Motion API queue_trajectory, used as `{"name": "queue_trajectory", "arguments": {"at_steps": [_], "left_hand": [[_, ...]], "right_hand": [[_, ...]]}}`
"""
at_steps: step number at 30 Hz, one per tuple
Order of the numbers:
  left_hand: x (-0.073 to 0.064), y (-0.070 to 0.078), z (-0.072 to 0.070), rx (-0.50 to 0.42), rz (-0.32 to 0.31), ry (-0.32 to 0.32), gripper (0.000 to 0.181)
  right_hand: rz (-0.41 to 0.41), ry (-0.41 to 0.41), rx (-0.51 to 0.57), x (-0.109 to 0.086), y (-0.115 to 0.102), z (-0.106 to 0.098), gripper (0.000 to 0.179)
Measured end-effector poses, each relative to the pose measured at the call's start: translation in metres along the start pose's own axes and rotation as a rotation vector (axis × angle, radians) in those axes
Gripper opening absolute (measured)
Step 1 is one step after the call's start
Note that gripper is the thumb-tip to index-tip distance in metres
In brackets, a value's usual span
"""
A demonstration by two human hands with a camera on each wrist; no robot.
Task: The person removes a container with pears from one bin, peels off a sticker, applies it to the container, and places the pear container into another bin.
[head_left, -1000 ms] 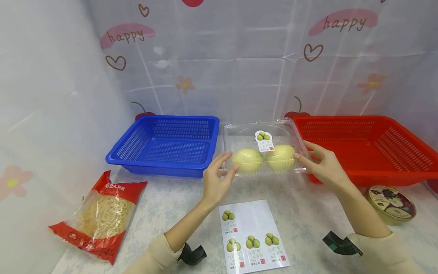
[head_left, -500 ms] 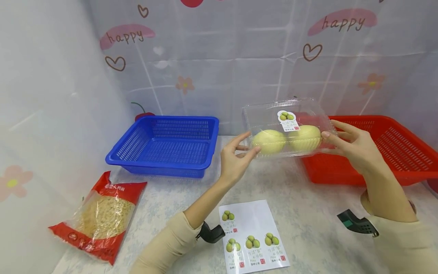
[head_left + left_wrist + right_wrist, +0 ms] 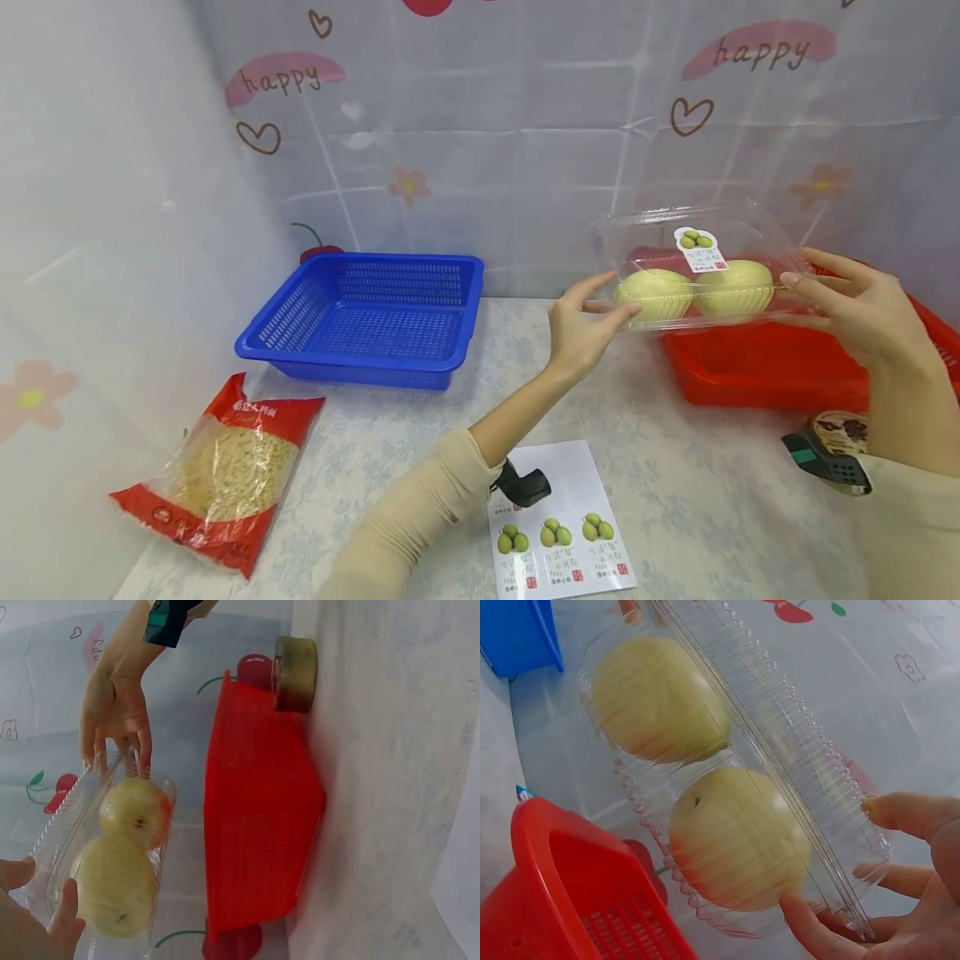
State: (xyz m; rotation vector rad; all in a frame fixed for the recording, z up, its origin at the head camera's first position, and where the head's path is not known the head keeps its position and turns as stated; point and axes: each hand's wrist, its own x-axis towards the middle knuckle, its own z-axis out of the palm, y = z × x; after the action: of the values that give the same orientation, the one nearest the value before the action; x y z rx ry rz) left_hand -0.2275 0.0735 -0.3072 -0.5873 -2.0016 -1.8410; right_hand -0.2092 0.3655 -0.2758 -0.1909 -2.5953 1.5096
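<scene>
Both hands hold a clear plastic clamshell box [image 3: 667,229] up in the air, tilted, partly in front of the red basket [image 3: 765,367]. Inside it lie two pale yellow-green round fruits [image 3: 739,840], side by side. A white label [image 3: 701,250] with a picture of green fruits sticks to the lid. My left hand [image 3: 581,329] grips the box's left end between thumb and fingers. At the right end my right hand [image 3: 862,308] pinches the box's edge. From the left wrist view, the box is well above the basket's rim.
A blue basket [image 3: 367,333] stands at the back left. In front of it lies a red-ended bag of pasta [image 3: 228,475]. A sheet of fruit labels [image 3: 562,500] rests at the front, partly behind my left wrist. Behind my right forearm is a round tub [image 3: 840,429].
Both hands have carried the box to the right and upward, from between the two baskets to over the red basket. The grip on it stays the same.
</scene>
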Motion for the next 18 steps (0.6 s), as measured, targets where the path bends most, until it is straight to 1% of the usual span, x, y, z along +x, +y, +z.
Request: {"name": "queue_trajectory", "arguments": {"at_steps": [2, 4, 8, 11, 14, 18], "left_hand": [[0.004, 0.001, 0.008, 0.005, 0.003, -0.003, 0.042], [0.008, 0.001, 0.016, 0.027, 0.005, -0.002, 0.041], [0.014, 0.0, 0.032, 0.052, 0.008, -0.009, 0.039], [0.019, 0.0, 0.044, 0.083, 0.007, -0.035, 0.04], [0.024, 0.002, 0.056, 0.151, -0.005, -0.065, 0.041], [0.031, 0.003, 0.071, 0.243, -0.016, -0.094, 0.041]], "right_hand": [[0.014, 0.025, 0.022, 0.001, 0.003, -0.005, 0.072], [0.021, 0.035, 0.072, 0.002, 0.007, -0.011, 0.074], [0.016, 0.016, 0.331, 0.008, 0.016, -0.023, 0.08], [-0.007, 0.004, 0.516, 0.013, 0.026, -0.031, 0.08], [-0.02, 0.013, 0.581, 0.017, 0.035, -0.04, 0.077], [-0.002, 0.029, 0.622, 0.019, 0.044, -0.049, 0.08]]}}
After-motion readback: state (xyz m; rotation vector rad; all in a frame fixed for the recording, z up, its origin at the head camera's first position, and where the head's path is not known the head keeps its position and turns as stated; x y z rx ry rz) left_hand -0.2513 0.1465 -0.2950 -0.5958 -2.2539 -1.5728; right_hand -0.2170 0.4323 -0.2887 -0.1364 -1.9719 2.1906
